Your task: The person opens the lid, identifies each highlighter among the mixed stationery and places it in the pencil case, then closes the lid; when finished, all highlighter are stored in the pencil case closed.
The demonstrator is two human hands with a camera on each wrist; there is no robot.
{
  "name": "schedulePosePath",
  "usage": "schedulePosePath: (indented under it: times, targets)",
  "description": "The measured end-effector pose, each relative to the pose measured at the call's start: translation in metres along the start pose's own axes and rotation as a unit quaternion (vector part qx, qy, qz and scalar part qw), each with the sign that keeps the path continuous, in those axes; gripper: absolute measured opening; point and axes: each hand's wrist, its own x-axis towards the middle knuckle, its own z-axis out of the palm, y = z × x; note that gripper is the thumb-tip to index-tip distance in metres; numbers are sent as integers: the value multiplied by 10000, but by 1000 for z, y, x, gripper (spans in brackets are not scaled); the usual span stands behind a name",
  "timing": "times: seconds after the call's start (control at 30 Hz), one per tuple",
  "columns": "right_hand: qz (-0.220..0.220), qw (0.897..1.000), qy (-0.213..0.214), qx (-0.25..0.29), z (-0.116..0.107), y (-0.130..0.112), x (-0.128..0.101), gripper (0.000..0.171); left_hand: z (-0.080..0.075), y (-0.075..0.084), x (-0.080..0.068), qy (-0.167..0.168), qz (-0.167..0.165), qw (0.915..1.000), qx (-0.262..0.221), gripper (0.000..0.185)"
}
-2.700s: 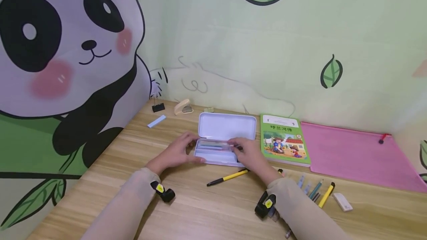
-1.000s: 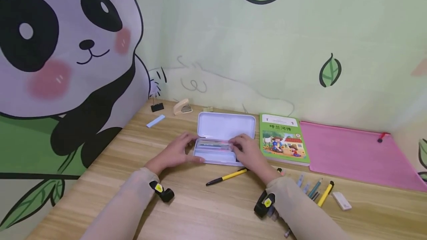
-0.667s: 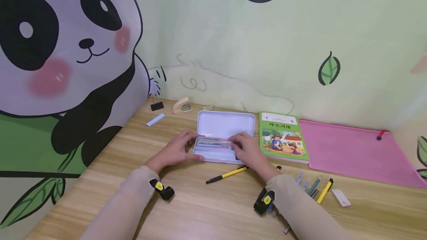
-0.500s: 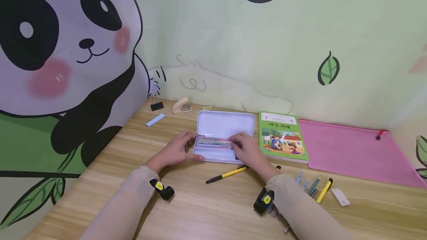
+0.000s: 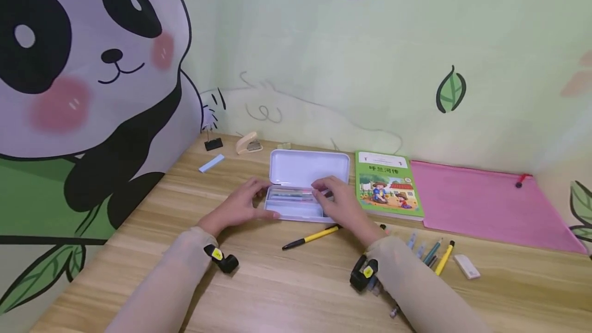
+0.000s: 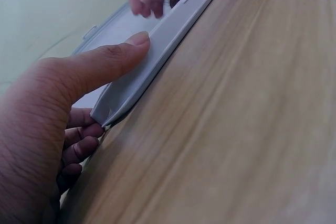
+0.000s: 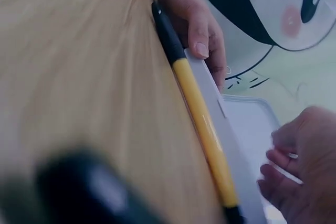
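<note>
A pale lilac pencil case (image 5: 309,166) lies with its lid up on the table. Several slim pens (image 5: 289,195) rest in its rear compartment; the front compartment shows bare. My left hand (image 5: 237,208) grips the case's left end, thumb on the front wall and fingers around the side, as the left wrist view also shows. Over the right end of the case is my right hand (image 5: 341,204), its fingers loosely bent. In the right wrist view, nothing shows between the right hand's (image 7: 310,166) fingers. A yellow-and-black pen (image 5: 311,238) lies along the case's front.
Right of the case are a green book (image 5: 388,189) and a pink zip pouch (image 5: 485,204). Several pens and pencils (image 5: 432,251) and a white eraser (image 5: 467,266) lie by the right forearm. A black binder clip (image 5: 214,144), blue strip (image 5: 211,163) and stapler (image 5: 250,144) stand back left.
My right hand's fingers have lifted slightly and spread apart above the pens in the case. My left hand keeps its hold on the case. The head view has shifted a little.
</note>
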Motion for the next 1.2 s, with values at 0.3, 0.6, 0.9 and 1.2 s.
schedulePosePath:
  times: [0.3, 0.6, 0.9, 1.2]
  targets:
    - [-1137, 9904, -663, 415, -42, -48, 5, 24, -1, 2, 2, -28, -43, 9999, -101, 92]
    - [-1653, 9811, -990, 203, -104, -63, -20, 28, -1, 2, -1, 5, -64, 9999, -137, 93]
    - [-1073, 9864, -1206, -300, -143, -4, -63, 29, -3, 6, -4, -4, -51, 10000, -52, 92]
    - [-41, 9760, -2094, -598, -160, 51, -101, 29, -2, 5, -2, 11, 78, 10000, -12, 91]
